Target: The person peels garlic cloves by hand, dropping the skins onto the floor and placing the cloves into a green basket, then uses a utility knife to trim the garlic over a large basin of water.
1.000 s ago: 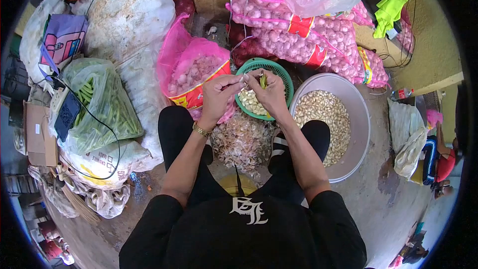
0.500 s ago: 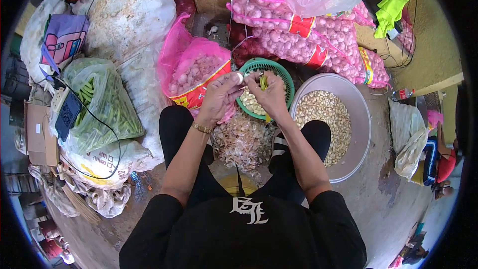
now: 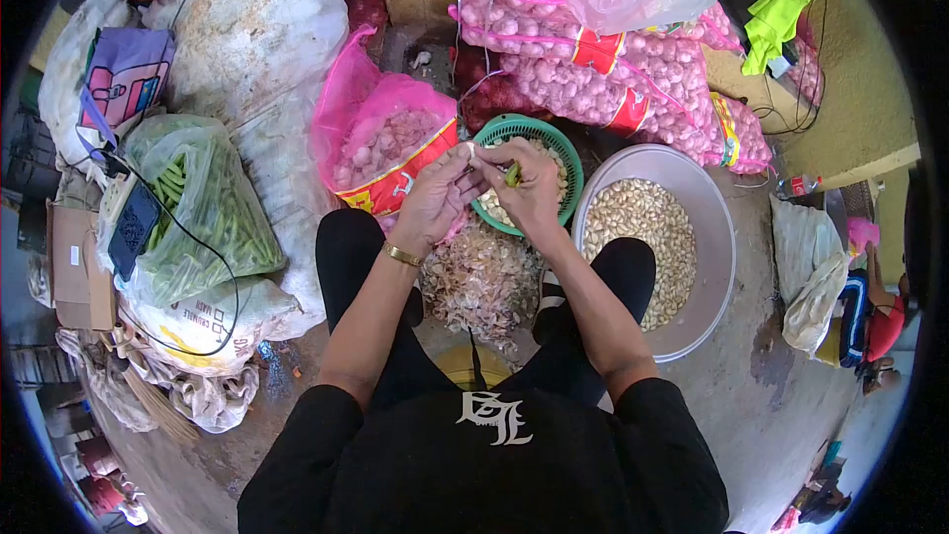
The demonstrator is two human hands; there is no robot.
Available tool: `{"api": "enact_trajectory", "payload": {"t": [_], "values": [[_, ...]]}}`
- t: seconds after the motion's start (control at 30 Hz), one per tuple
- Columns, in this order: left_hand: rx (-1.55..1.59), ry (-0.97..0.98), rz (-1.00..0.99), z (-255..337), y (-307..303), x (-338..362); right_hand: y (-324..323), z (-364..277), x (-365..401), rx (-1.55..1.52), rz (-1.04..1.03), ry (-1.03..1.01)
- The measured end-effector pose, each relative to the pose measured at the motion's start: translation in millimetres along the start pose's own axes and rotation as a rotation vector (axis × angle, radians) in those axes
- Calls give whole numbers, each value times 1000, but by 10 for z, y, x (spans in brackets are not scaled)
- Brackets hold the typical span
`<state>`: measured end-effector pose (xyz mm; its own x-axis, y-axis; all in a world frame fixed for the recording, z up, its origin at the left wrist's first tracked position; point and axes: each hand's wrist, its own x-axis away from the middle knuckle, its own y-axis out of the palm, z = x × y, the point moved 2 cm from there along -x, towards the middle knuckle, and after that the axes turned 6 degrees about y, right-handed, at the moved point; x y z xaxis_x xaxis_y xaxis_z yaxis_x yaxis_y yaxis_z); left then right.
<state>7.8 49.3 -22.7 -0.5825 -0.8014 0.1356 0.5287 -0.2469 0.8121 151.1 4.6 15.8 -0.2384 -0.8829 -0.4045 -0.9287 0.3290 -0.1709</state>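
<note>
My left hand (image 3: 435,200) is closed, pinching a pale garlic clove (image 3: 471,149) between thumb and fingertips. My right hand (image 3: 531,196) meets it there, its fingers curled around what looks like a small knife with a yellow-green handle (image 3: 513,175); the blade is hidden. Just beyond and partly under my hands stands a green plastic basket (image 3: 576,166) with peeled cloves inside. Below my hands, a heap of garlic skins (image 3: 479,282) lies between my feet. To the right, a large pale basin (image 3: 720,262) holds many garlic cloves (image 3: 647,237).
An opened pink mesh bag of garlic (image 3: 346,104) stands at the left, with stacked full garlic bags (image 3: 573,84) behind. Further left are a plastic bag of green pods (image 3: 213,208) and large white sacks (image 3: 252,49). Another person (image 3: 885,321) is at far right.
My hands have drawn closer together at the fingertips. My right hand has turned and shifted slightly left over the clove, covering more of the yellow-green handle.
</note>
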Motion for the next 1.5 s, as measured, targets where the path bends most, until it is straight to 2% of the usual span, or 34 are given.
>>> {"api": "enact_trajectory", "payload": {"t": [0.07,0.13,0.2,0.23,0.3,0.43,0.6,0.73,0.9,1.03,1.33,1.47,1.5], "values": [[53,20,6,-51,-52,-29,26,38,29,15,9,-9],[100,52,115,-44,-32,-47,55,36,18,28,14,-19],[66,115,161,2,102,-19,72,23,-24,-79,73,114],[29,175,207,38,155,3,68,-23,-30,-79,70,115],[15,222,170,32,120,-8,39,-141,-39,86,46,59],[-48,318,146,13,121,-16,105,9,4,-11,48,124],[-66,395,196,-40,146,-56,107,170,21,109,-19,216],[-144,492,219,-59,211,-50,131,156,11,50,-9,219],[-229,573,175,-97,196,-63,152,134,9,-54,-1,348],[-303,623,178,-108,196,-91,159,81,-8,-10,20,400],[-246,545,141,-93,170,-85,122,273,-23,86,26,378],[-172,496,132,-26,149,-65,86,269,-39,-9,63,360],[-118,403,137,19,167,-42,77,234,-49,-78,88,371]]}}
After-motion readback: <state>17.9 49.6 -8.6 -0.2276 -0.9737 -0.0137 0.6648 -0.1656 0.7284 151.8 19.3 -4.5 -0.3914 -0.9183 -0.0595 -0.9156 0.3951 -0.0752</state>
